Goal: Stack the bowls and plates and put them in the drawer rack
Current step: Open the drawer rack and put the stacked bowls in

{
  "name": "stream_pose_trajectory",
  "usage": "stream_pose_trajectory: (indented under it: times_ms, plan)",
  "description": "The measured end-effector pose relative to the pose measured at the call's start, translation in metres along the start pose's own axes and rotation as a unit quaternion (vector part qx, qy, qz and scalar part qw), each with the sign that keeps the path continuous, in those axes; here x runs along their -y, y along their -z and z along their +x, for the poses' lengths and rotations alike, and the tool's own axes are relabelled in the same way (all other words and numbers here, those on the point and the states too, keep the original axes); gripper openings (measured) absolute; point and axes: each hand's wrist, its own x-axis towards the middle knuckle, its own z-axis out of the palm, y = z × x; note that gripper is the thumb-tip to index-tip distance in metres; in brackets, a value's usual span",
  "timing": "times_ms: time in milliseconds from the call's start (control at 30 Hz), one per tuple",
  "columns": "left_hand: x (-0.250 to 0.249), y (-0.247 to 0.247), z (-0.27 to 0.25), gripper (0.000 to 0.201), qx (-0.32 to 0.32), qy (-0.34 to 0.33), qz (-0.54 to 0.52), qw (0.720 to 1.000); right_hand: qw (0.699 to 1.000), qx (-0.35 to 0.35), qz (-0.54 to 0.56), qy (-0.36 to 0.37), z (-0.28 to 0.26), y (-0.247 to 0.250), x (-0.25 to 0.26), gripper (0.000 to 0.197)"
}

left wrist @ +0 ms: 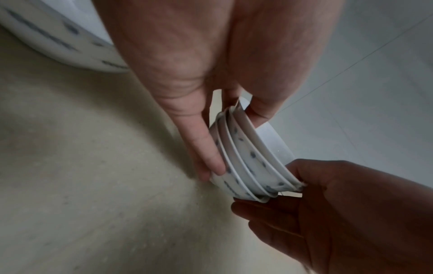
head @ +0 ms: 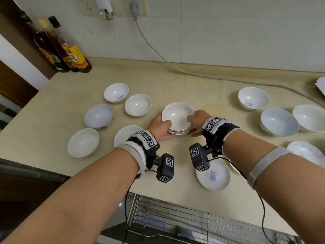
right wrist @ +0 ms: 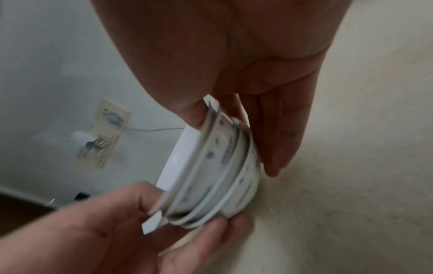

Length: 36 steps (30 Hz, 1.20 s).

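Observation:
A stack of three small white dishes (head: 177, 118) with blue marks on their outsides sits at the counter's middle. My left hand (head: 163, 127) grips its left side, thumb on the top rim and fingers under the base. My right hand (head: 194, 125) grips the right side the same way. In the left wrist view the stack (left wrist: 246, 163) lies between my left fingers (left wrist: 206, 157) and my right hand (left wrist: 328, 213). The right wrist view shows the stack (right wrist: 218, 170) just above the counter. The wire drawer rack (head: 175, 219) stands open below the counter's front edge.
Several white bowls (head: 138, 104) lie left of the stack, three more (head: 279, 121) at the right. Two shallow plates (head: 213, 175) lie near the front edge on the right. Bottles (head: 66, 48) stand at the back left. A grey cable (head: 175, 66) runs along the back.

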Motion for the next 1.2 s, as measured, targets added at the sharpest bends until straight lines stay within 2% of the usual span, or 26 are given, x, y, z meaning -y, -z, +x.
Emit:
stream_pose_trajectory:
  times_ms: [233, 333, 467, 533, 600, 667, 733, 800, 867, 933, 1000, 1066, 1133, 1200]
  plan:
    - [-0.003, 0.024, -0.061, 0.054, 0.032, -0.061, -0.003, 0.998, 0.995, 0.008, 0.097, 0.015, -0.065, -0.004, 0.010, 0.043]
    - [0.003, 0.048, -0.106, 0.056, 0.064, -0.094, 0.022, 0.993, 0.990, 0.037, 0.132, 0.026, -0.111, -0.015, 0.007, 0.041]
    - [0.024, 0.094, -0.166, 0.061, 0.094, -0.123, 0.057, 0.986, 0.981, 0.103, 0.149, 0.063, -0.165, -0.045, -0.011, 0.050]
    - [0.038, 0.115, -0.192, 0.064, 0.103, -0.131, 0.083, 0.983, 0.979, 0.120, 0.150, 0.068, -0.186, -0.063, -0.021, 0.050]
    - [0.057, 0.136, -0.213, 0.058, 0.104, -0.128, 0.095, 0.982, 0.978, 0.132, 0.149, 0.060, -0.202, -0.080, -0.034, 0.050]
    - [0.079, 0.156, -0.228, 0.053, 0.100, -0.099, 0.080, 0.987, 0.978, 0.147, 0.142, 0.047, -0.211, -0.094, -0.050, 0.050]
    - [0.104, 0.176, -0.238, 0.054, 0.051, -0.073, 0.059, 0.994, 0.978, 0.162, 0.126, 0.032, -0.215, -0.103, -0.068, 0.050]
    - [0.133, 0.194, -0.240, 0.052, -0.065, -0.070, 0.089, 0.991, 0.977, 0.179, 0.117, 0.012, -0.214, -0.110, -0.084, 0.050]
    - [0.167, 0.210, -0.235, 0.046, -0.190, -0.065, 0.195, 0.960, 0.975, 0.200, 0.097, -0.012, -0.211, -0.116, -0.098, 0.050]
    - [0.198, 0.219, -0.233, 0.061, -0.281, 0.003, 0.290, 0.915, 0.970, 0.225, 0.080, -0.046, -0.204, -0.120, -0.112, 0.049]
    - [0.224, 0.220, -0.229, 0.094, -0.310, 0.093, 0.299, 0.898, 0.963, 0.250, 0.069, -0.074, -0.193, -0.123, -0.130, 0.051]
    - [0.243, 0.216, -0.218, 0.119, -0.294, 0.152, 0.246, 0.911, 0.960, 0.264, 0.038, -0.087, -0.180, -0.126, -0.146, 0.050]
    - [0.259, 0.205, -0.206, 0.127, -0.288, 0.185, 0.131, 0.931, 0.958, 0.268, 0.019, -0.099, -0.168, -0.128, -0.160, 0.045]
    - [0.274, 0.193, -0.197, 0.114, -0.282, 0.200, 0.021, 0.938, 0.955, 0.271, 0.008, -0.117, -0.158, -0.129, -0.173, 0.039]
